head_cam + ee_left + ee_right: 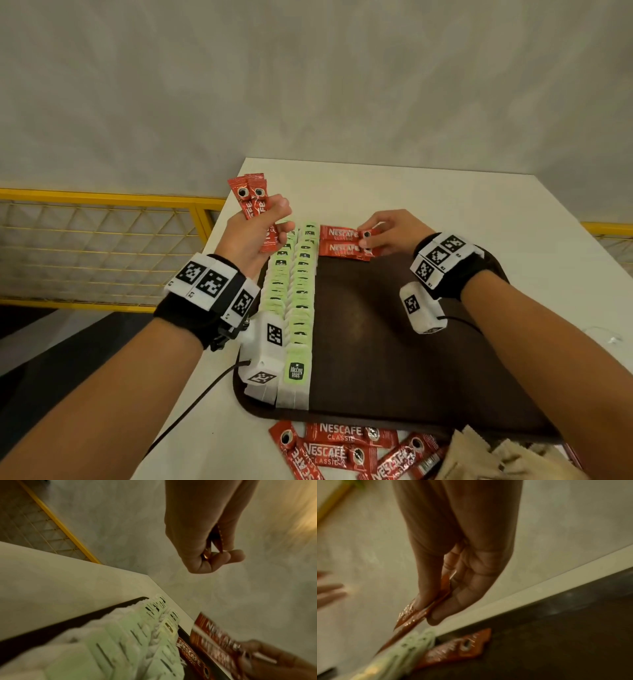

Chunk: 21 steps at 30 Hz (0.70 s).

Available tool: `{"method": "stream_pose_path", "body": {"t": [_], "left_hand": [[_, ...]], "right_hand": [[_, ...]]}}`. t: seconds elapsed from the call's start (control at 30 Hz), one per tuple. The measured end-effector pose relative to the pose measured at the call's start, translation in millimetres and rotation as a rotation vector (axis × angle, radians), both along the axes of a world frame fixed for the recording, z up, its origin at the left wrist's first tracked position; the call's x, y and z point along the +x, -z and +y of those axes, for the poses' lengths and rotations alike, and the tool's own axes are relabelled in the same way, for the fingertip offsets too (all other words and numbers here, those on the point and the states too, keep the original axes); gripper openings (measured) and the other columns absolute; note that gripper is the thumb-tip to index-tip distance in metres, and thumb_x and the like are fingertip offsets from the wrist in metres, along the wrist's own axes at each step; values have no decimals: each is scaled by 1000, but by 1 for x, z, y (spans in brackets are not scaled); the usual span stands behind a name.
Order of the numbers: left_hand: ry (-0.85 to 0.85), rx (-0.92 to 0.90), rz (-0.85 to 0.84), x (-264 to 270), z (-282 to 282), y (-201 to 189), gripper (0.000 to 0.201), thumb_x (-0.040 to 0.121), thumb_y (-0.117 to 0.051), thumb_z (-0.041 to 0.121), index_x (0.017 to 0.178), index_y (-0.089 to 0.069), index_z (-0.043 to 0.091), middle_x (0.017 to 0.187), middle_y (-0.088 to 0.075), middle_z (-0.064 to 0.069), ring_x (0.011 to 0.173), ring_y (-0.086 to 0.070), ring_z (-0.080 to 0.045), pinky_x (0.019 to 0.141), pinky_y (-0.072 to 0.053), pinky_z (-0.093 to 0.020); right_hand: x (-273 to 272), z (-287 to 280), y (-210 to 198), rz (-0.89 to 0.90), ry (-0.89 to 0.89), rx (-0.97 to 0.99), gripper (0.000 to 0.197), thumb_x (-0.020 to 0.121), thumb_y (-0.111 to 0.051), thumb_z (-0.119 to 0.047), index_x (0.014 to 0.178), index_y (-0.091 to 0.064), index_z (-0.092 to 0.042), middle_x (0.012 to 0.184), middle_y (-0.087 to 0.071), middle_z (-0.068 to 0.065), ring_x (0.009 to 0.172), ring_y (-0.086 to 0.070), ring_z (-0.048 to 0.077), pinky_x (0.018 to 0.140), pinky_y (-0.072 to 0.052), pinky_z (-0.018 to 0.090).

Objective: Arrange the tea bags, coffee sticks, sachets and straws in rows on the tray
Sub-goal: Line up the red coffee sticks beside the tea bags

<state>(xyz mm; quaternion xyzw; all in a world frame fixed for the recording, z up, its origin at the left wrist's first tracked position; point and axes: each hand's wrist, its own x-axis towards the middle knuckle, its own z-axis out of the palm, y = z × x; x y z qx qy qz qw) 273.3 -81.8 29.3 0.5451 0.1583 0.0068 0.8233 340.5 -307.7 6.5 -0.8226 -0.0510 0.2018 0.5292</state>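
Observation:
A dark brown tray (394,342) lies on the white table. Two rows of green tea bags (298,294) run down its left side. My left hand (260,229) is raised above the tray's far left corner and grips a bunch of red coffee sticks (251,200). My right hand (387,234) pinches the end of a red coffee stick (339,233) at the tray's far edge, just above another coffee stick (342,250) lying flat there. In the right wrist view the pinched stick (412,616) hangs over the lying one (458,647).
Several loose coffee sticks (346,445) lie on the table in front of the tray, beside beige sachets (496,459). A yellow mesh railing (102,246) stands left of the table (479,219). A cable runs from my left wrist.

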Motion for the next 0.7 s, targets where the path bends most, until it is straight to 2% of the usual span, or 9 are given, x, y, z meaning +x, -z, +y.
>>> {"method": "stream_pose_path", "body": {"t": [0.07, 0.2, 0.37, 0.43, 0.53, 0.7], "left_hand": [[-1, -2, -8, -1, 4, 1, 7, 85, -65, 15, 90, -61, 16, 93, -64, -6, 56, -62, -6, 50, -48, -15], [15, 8, -5, -3, 6, 3, 7, 84, -65, 14, 89, -61, 16, 90, -65, -5, 55, -61, -6, 49, -48, -15], [30, 13, -5, -3, 6, 6, 6, 86, -65, 14, 91, -62, 16, 88, -66, -4, 54, -61, -5, 50, -48, -15], [36, 16, -5, -3, 7, 6, 6, 86, -64, 15, 91, -62, 16, 89, -66, -4, 54, -61, -5, 50, -48, -15], [43, 23, -4, -3, 7, 7, 7, 86, -64, 14, 93, -62, 16, 90, -66, -5, 54, -61, -5, 50, -48, -15], [49, 28, -2, -3, 8, 7, 10, 86, -65, 15, 96, -61, 16, 89, -66, -4, 54, -60, -5, 50, -48, -16]], "right_hand": [[6, -4, 14, 43, -14, -79, 17, 77, -70, 3, 83, -62, -12, 91, -62, 14, 72, -62, 18, 57, -57, 19], [8, 1, 30, 90, -33, -162, 19, 78, -71, 0, 93, -64, -10, 94, -61, 7, 75, -62, 15, 55, -55, 17], [13, 7, 39, 46, 8, -252, 24, 75, -76, -5, 94, -66, -15, 109, -60, 12, 99, -63, 27, 80, -57, 37], [12, 9, 38, 35, 4, -291, 33, 75, -76, -6, 105, -64, -12, 109, -57, 10, 100, -61, 27, 82, -56, 39], [11, 11, 35, 35, 14, -320, 50, 73, -77, -7, 119, -55, -11, 109, -52, 7, 99, -59, 24, 79, -56, 37], [8, 8, 35, 4, 73, -376, 66, 65, -84, -14, 121, -49, -13, 116, -53, 8, 103, -61, 27, 85, -55, 41]]}}
